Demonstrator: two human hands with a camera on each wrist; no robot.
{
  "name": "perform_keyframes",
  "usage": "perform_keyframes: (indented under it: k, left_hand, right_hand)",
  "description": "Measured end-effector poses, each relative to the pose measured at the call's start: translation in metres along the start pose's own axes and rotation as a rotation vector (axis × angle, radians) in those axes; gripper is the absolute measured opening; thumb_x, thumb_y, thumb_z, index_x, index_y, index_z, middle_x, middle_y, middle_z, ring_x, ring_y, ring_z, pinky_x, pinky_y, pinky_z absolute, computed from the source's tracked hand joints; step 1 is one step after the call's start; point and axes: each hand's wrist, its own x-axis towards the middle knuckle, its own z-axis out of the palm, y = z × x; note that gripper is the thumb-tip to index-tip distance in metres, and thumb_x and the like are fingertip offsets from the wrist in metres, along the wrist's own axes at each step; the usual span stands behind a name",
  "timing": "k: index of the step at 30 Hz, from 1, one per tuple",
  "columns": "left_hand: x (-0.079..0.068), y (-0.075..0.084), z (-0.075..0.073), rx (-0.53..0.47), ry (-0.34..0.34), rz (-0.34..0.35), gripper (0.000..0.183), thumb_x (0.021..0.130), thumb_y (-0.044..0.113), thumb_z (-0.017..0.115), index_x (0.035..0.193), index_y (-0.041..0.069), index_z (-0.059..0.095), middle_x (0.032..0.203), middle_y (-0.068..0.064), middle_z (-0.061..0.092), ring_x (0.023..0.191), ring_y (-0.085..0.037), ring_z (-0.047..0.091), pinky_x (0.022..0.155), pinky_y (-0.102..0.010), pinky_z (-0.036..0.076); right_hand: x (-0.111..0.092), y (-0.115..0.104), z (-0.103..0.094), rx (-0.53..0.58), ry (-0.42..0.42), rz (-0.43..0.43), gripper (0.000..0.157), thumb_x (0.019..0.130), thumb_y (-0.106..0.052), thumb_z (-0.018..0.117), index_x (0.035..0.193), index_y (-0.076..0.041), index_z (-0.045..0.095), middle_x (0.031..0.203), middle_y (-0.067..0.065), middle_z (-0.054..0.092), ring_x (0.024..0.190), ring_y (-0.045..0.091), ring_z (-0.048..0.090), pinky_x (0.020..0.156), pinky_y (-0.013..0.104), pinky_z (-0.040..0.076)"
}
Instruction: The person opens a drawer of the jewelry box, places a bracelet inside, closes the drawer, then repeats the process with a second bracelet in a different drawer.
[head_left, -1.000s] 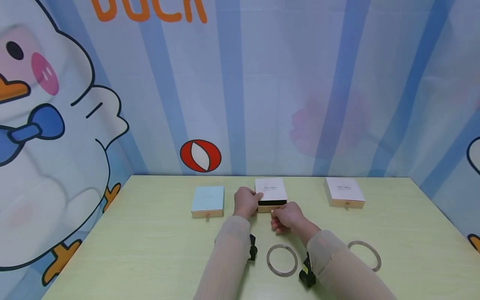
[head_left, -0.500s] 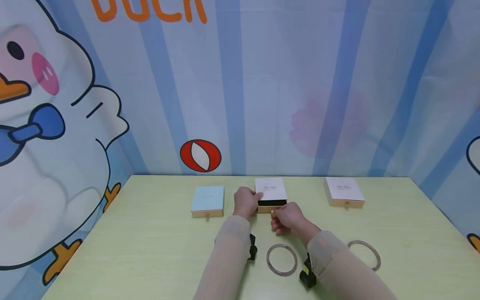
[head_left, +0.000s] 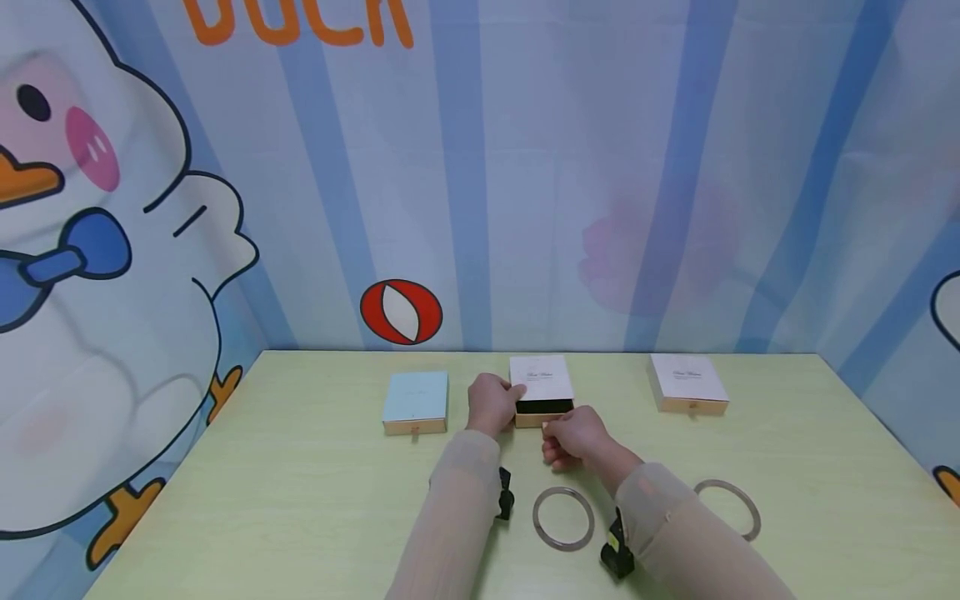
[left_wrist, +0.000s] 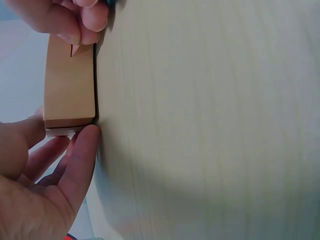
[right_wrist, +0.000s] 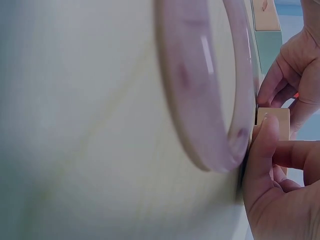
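A white-topped drawer box stands at the back middle of the table. Its tan drawer is partly out, baring a black strip inside. My left hand grips the left side of the box's sleeve, thumb on the lid's edge. At the drawer's front, my right hand pinches a small pull tab between thumb and index finger, as the left wrist view shows. A pale mauve bangle lies just in front of the right hand. What the drawer holds is hidden.
To the left sits a light blue drawer box; to the right, another white-topped box. Both look closed. A second bangle is partly covered by the right forearm. A printed curtain hangs behind the table.
The drawer has slid very slightly toward me, the right hand moving with it. The left hand stays on the box.
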Motion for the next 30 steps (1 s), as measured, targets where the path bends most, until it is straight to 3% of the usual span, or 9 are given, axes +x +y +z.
perform_keyframes:
  k: [16, 30]
  left_hand:
    - [0.0012, -0.0013, 0.0012, 0.011, 0.005, 0.017, 0.022, 0.089, 0.025, 0.066, 0.091, 0.003, 0.07, 0.068, -0.006, 0.063, 0.045, -0.013, 0.053, 0.043, -0.023, 0.043]
    - [0.006, -0.0037, 0.0037, -0.006, 0.007, -0.016, 0.025, 0.088, 0.026, 0.068, 0.097, 0.003, 0.07, 0.086, -0.009, 0.065, 0.056, -0.016, 0.057, 0.045, -0.024, 0.045]
  right_hand:
    - [-0.0019, 0.0038, -0.0004, -0.008, 0.005, -0.013, 0.019, 0.095, -0.012, 0.052, 0.088, 0.003, 0.062, 0.06, 0.004, 0.059, 0.048, 0.01, 0.055, 0.047, 0.022, 0.051]
    - [-0.0052, 0.004, 0.0009, 0.003, 0.009, -0.023, 0.019, 0.094, -0.012, 0.053, 0.086, 0.003, 0.062, 0.061, 0.005, 0.059, 0.048, 0.01, 0.055, 0.047, 0.023, 0.051]
